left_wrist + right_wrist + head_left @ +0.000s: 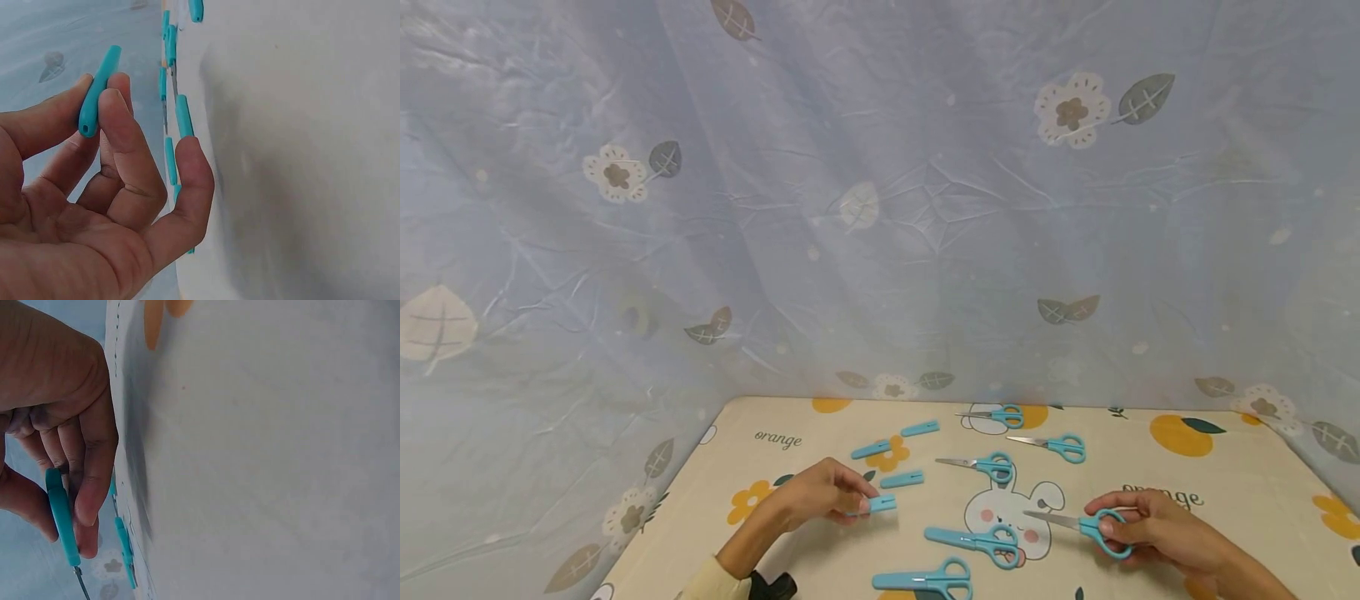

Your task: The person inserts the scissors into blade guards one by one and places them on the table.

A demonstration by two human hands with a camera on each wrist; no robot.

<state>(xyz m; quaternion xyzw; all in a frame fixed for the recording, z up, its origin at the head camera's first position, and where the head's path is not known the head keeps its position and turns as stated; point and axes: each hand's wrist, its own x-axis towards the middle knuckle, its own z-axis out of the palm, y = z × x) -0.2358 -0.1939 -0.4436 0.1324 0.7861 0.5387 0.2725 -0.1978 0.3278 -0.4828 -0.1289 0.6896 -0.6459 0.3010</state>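
Observation:
My left hand (824,498) pinches a blue scissor sheath (99,94) between thumb and fingers, raised off the cloth. At the right, my right hand (1157,533) holds a pair of scissors (1093,527) by its blue handles, the bare metal blades pointing left toward the sheath. In the right wrist view the handle (62,515) sits between thumb and fingers. Between the hands lie two sheathed pairs of scissors, the upper scissors (973,542) and the lower scissors (921,579). Just beyond my left hand is a loose sheath (902,479).
Farther back lie two more sheaths, one sheath (870,450) and another sheath (920,428). Three unsheathed scissors rest nearby: the near pair (981,465), the right pair (1052,446) and the far pair (996,415). A patterned curtain (880,250) rises behind the printed tablecloth (1225,467).

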